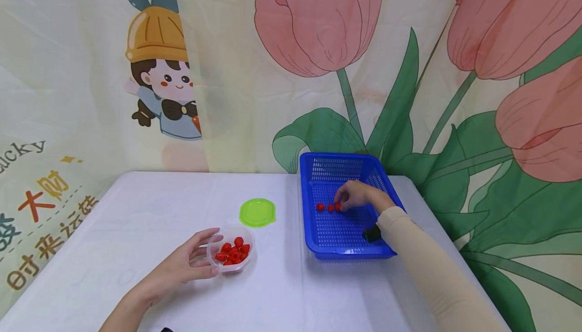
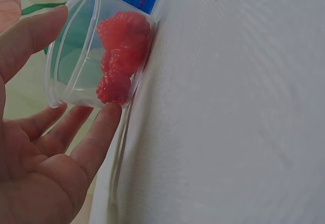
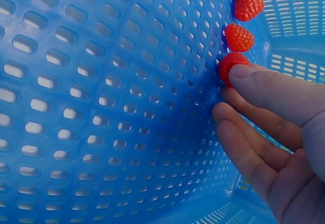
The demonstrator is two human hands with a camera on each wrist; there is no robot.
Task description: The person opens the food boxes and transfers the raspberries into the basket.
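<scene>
Head view: best steady the clear tub (image 1: 233, 269) of raspberries (image 1: 234, 255), near left, with the left grip (image 1: 187, 264) half-closed loosely round it, apart from the green lid (image 1: 257, 212). Inside the blue basket (image 1: 350, 253) at right, with the right grip (image 1: 356, 195) narrowly pinching the end raspberry (image 3: 231, 63), press lightly to avoid nudging the two berries (image 3: 239, 37) just left.

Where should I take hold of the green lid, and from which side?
Take the lid by the small tab at its near right edge, probably pinching from the basket side. The lid lies flat on the table, so its round rim likely offers little grip, but the tab juts out. The cup stands close on the near side.
</scene>
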